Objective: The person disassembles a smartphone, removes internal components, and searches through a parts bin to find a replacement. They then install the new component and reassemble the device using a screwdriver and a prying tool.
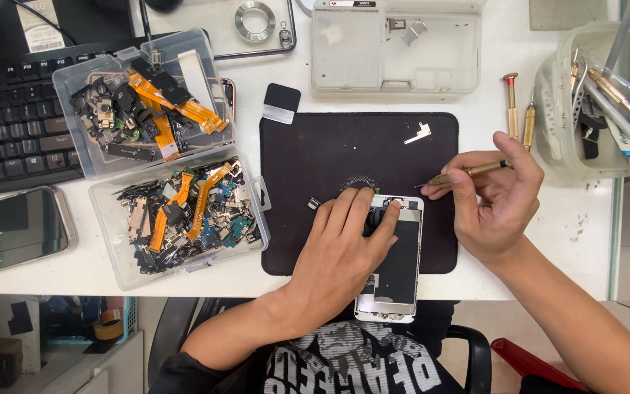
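An opened white phone (397,271) with its dark insides showing lies on a black mat (308,157), its lower end hanging over the desk edge. My left hand (343,252) rests flat on the phone's upper part and pins it down. My right hand (494,195) holds a thin brass screwdriver (468,172), its tip pointing left just above the phone's top edge. A small silver bracket (418,133) lies on the mat's far right part, and a tiny dark part (314,203) sits left of my left fingers.
Two clear trays of orange flex cables and small parts (147,95) (180,215) stand left of the mat. A keyboard (9,117) and a phone (12,230) are at far left. A clear parts case (391,47) is behind; two screwdrivers (519,109) and a tool tub (607,95) at right.
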